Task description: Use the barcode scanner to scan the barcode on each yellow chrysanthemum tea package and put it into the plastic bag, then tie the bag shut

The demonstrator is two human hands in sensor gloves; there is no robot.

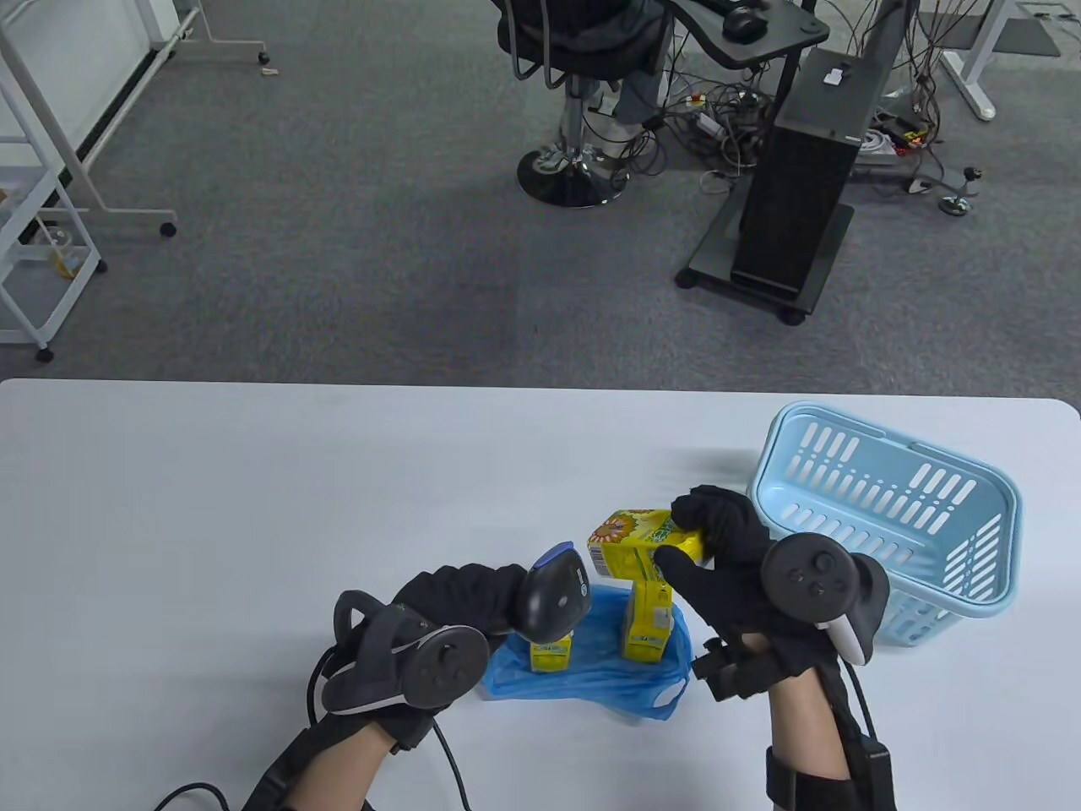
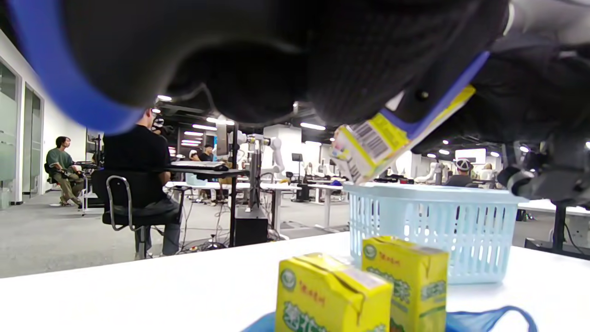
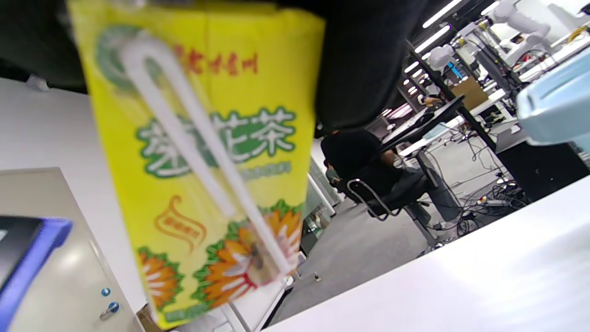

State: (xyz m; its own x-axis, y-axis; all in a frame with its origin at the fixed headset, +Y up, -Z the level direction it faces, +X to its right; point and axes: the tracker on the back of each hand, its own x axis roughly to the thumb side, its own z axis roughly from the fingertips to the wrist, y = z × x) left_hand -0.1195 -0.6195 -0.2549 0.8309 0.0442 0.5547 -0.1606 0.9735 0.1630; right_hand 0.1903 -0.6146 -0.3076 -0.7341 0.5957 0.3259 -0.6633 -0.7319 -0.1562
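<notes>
My right hand (image 1: 692, 549) grips a yellow chrysanthemum tea package (image 1: 633, 541) on its side, lifted above the table. The right wrist view shows that package (image 3: 207, 161) close up with its straw, blurred. My left hand (image 1: 473, 596) holds the dark barcode scanner (image 1: 553, 601), its head close to the held package. In the left wrist view the scanner (image 2: 258, 55) fills the top, and the held package's barcode (image 2: 371, 140) faces it. Two more yellow packages (image 1: 646, 621) (image 1: 551, 652) stand on the flat blue plastic bag (image 1: 591, 676), also visible as packages (image 2: 329, 295) (image 2: 415, 281).
A light blue plastic basket (image 1: 887, 524) stands on the white table (image 1: 253, 507) to the right of my right hand. Beyond the table's far edge are carpet, an office chair (image 1: 574, 101) with a seated person, and a computer tower (image 1: 802, 194).
</notes>
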